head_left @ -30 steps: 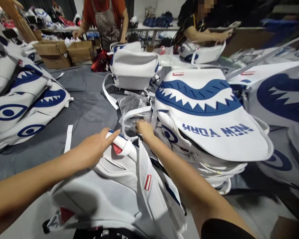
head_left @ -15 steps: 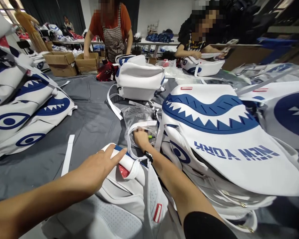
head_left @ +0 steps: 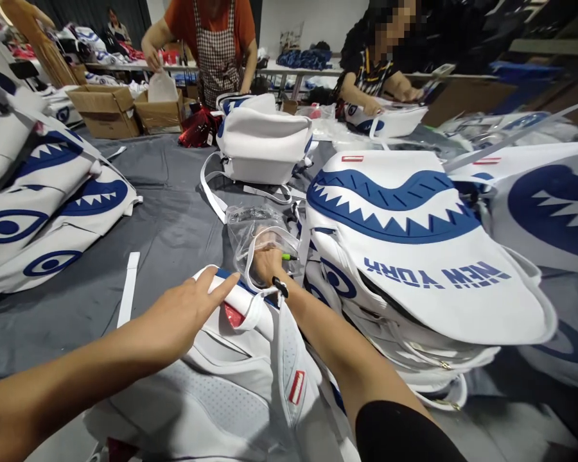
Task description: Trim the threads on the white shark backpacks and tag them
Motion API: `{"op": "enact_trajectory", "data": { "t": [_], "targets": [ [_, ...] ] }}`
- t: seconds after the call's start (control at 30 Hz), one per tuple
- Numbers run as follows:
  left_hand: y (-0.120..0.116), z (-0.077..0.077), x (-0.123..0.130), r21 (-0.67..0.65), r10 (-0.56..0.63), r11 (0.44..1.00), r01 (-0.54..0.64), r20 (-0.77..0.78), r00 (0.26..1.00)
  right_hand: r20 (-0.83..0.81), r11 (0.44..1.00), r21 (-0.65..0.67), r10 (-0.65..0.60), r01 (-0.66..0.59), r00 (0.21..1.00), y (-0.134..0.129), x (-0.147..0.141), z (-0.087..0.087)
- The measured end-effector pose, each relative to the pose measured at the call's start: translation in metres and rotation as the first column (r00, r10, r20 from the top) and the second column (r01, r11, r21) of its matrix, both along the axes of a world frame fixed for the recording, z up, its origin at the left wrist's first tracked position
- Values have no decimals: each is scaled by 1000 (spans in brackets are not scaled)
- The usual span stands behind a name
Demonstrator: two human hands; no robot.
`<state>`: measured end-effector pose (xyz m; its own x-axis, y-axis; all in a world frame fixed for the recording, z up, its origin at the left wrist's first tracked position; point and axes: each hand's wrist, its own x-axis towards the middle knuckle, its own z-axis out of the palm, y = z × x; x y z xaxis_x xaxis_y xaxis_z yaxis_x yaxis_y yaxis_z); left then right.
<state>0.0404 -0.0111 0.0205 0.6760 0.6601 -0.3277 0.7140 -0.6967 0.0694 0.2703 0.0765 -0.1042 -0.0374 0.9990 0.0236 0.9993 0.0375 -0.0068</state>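
My left hand [head_left: 192, 308] lies with fingers apart on the rolled top edge of a white backpack [head_left: 221, 404] directly before me. That bag shows dotted mesh padding and a shoulder strap [head_left: 293, 378] with a red label. Past its top, my right hand [head_left: 267, 260] reaches under a looped white strap [head_left: 277, 230] to a crumpled clear plastic bag [head_left: 241, 224]. Its fingers look curled, partly hidden by strap and plastic. A slim thing with a bright green end [head_left: 289, 256] sticks out beside this hand; its kind is unclear.
On the right, a stack of white backpacks [head_left: 414, 289] bears a blue shark mouth and lettering. More white bags [head_left: 52, 212] are piled at left. Ahead stands another white bag [head_left: 264, 141]. Two co-workers [head_left: 216, 51] [head_left: 385, 83] handle things near cardboard boxes [head_left: 103, 112].
The view has shifted slightly, while both my hands keep nearly the same places on the things. Across the table, a co-worker's hand has lifted something whitish up from a box.
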Motion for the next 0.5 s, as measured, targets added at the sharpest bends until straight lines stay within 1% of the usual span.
{"op": "enact_trajectory", "data": {
  "t": [0.1,0.17,0.3,0.33,0.43,0.5],
  "targets": [
    [0,-1,-2,9,-18,1000,18,18,1000,16,997,-5,71,-71,997,-5,-8,-1],
    [0,1,-1,7,-19,1000,19,16,1000,22,996,-5,86,-86,996,-9,-12,-2],
    [-1,7,2,-9,2,1000,-2,-22,1000,37,999,35,-24,23,999,-13,-9,1],
    [-1,8,2,-7,1,1000,-1,-20,1000,34,999,41,-35,34,999,-14,-6,2],
    [-2,10,2,-2,-6,1000,6,7,1000,3,998,58,-11,11,1000,-18,2,2],
    [-2,9,1,-1,-11,1000,11,26,1000,-32,997,80,-18,20,999,-19,7,-1]
  ]
}}
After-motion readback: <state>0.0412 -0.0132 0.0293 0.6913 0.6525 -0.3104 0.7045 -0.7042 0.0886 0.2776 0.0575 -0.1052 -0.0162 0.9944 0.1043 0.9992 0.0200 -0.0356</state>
